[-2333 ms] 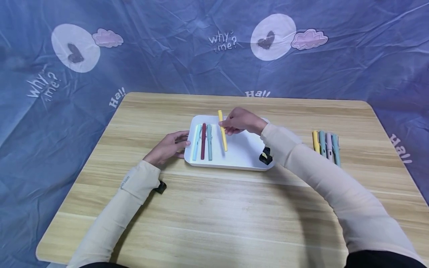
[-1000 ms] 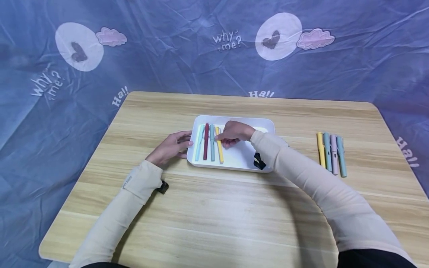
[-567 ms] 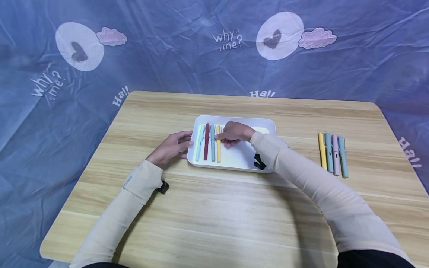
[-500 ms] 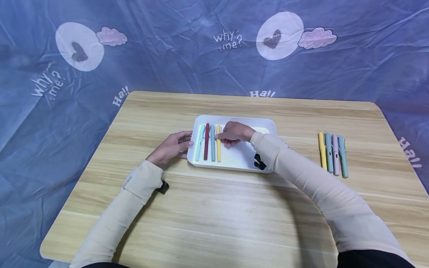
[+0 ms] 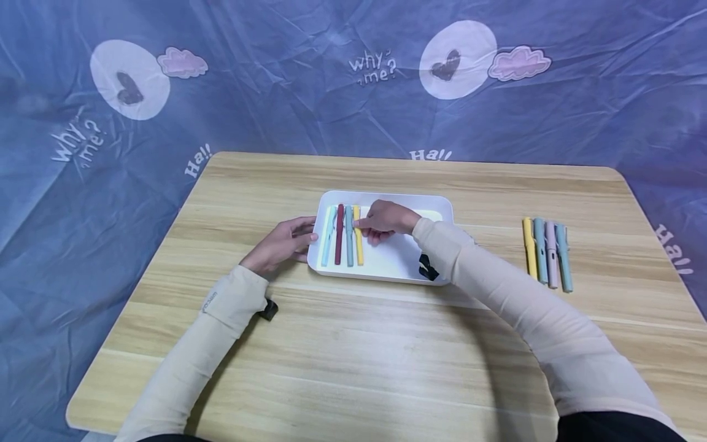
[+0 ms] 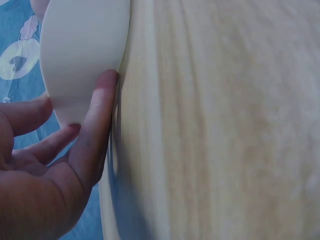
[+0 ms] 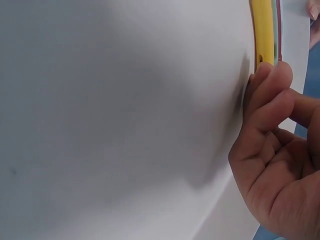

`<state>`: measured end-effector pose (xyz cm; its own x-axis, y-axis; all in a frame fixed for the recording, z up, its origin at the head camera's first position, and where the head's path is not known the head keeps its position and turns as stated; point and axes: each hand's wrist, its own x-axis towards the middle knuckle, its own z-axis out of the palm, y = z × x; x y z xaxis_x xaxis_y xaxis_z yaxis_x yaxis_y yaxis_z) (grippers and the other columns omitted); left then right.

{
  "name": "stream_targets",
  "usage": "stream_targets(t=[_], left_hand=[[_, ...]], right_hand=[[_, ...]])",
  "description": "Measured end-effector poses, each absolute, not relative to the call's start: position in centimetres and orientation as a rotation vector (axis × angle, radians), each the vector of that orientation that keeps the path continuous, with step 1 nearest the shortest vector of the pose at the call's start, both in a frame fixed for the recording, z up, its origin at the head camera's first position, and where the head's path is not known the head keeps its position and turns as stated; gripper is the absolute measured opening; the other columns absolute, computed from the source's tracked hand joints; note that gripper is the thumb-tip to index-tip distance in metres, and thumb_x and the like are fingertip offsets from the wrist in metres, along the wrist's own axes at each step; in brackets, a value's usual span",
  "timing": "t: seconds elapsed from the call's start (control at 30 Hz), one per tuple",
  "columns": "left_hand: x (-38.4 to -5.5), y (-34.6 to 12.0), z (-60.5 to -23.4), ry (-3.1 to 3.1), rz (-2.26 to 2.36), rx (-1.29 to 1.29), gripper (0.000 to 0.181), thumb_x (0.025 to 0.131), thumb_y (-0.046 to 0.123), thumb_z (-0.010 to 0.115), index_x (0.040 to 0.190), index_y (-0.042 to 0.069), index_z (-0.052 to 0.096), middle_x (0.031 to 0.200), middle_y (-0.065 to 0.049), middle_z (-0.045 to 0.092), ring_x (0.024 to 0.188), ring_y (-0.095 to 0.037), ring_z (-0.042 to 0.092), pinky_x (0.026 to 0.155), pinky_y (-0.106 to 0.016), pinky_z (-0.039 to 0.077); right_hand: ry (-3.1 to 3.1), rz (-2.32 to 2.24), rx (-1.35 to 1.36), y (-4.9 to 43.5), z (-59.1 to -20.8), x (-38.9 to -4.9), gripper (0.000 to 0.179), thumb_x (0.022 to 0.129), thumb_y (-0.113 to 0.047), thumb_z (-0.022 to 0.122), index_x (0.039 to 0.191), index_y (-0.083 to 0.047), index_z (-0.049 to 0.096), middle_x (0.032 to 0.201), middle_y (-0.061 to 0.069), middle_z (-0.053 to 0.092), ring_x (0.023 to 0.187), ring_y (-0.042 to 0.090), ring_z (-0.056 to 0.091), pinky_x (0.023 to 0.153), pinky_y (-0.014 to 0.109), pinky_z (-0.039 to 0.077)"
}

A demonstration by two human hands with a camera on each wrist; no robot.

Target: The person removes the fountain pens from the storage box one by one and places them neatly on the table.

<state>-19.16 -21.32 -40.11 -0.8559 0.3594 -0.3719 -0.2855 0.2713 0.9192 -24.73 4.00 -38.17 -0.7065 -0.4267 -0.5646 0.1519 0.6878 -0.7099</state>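
A white tray (image 5: 405, 261) holds a row of capped pens at its left side: a light blue pen (image 5: 328, 242), a dark red pen (image 5: 339, 236), a grey-green pen (image 5: 350, 239) and a yellow pen (image 5: 359, 248). My right hand (image 5: 389, 218) reaches over the tray and pinches the yellow pen near its upper part. In the right wrist view the curled fingers (image 7: 267, 107) partly cover this pen. My left hand (image 5: 278, 245) touches the tray's left end, its fingers fairly straight against the outer wall and the thumb at the rim in the left wrist view.
To the right on the wooden table (image 5: 342, 356) lies a second row: a yellow pen (image 5: 529, 248), a grey-green pen (image 5: 540, 252), a lilac pen (image 5: 551, 255) and another grey-green pen (image 5: 563, 258). A blue printed cloth (image 5: 309, 92) hangs behind the table.
My right hand has lowered the yellow pen into the tray, then straightened it and slid it left, close beside the grey-green one. The left hand stays at the tray's end.
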Motion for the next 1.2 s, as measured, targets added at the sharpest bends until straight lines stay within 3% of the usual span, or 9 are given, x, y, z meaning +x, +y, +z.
stream_targets(t=[0.37,0.67,0.9,1.2], left_hand=[[-19.1,-21.3,-40.1,2.019,1.632,0.093,0.053,0.097,0.011,0.054,0.146,0.008,0.034,0.139,-0.017,0.041,0.113,-0.036,0.054,0.079,-0.040,0.058],[-19.0,-21.3,-40.1,2.021,1.628,0.078,0.054,0.097,0.011,0.054,0.147,0.007,0.033,0.139,-0.017,0.041,0.113,-0.036,0.054,0.080,-0.040,0.058],[-18.9,-21.2,-39.9,2.015,1.632,0.066,0.055,0.097,0.011,0.054,0.147,0.007,0.031,0.140,-0.017,0.039,0.115,-0.035,0.052,0.080,-0.040,0.057],[-18.9,-21.2,-40.0,2.012,1.633,0.063,0.057,0.097,0.012,0.054,0.148,0.006,0.030,0.141,-0.018,0.038,0.115,-0.036,0.052,0.081,-0.040,0.057]], right_hand=[[2.145,-0.916,-0.256,4.9,-36.9,-24.2,0.035,0.097,-0.030,0.054,0.090,0.002,0.066,0.077,0.011,0.067,0.063,0.015,0.062,0.060,0.026,0.054],[2.128,-0.945,-0.339,5.9,-35.2,-24.1,0.036,0.098,-0.029,0.053,0.105,0.005,0.064,0.087,0.014,0.068,0.070,0.016,0.062,0.068,0.030,0.055],[2.112,-1.096,-0.430,6.8,-33.3,-24.0,0.035,0.097,-0.029,0.055,0.112,0.002,0.061,0.102,0.018,0.065,0.088,0.027,0.063,0.082,0.044,0.054],[2.258,-1.198,-0.461,8.4,-31.1,-22.9,0.028,0.098,-0.027,0.054,0.114,-0.006,0.062,0.103,0.016,0.066,0.088,0.027,0.065,0.077,0.041,0.056]])
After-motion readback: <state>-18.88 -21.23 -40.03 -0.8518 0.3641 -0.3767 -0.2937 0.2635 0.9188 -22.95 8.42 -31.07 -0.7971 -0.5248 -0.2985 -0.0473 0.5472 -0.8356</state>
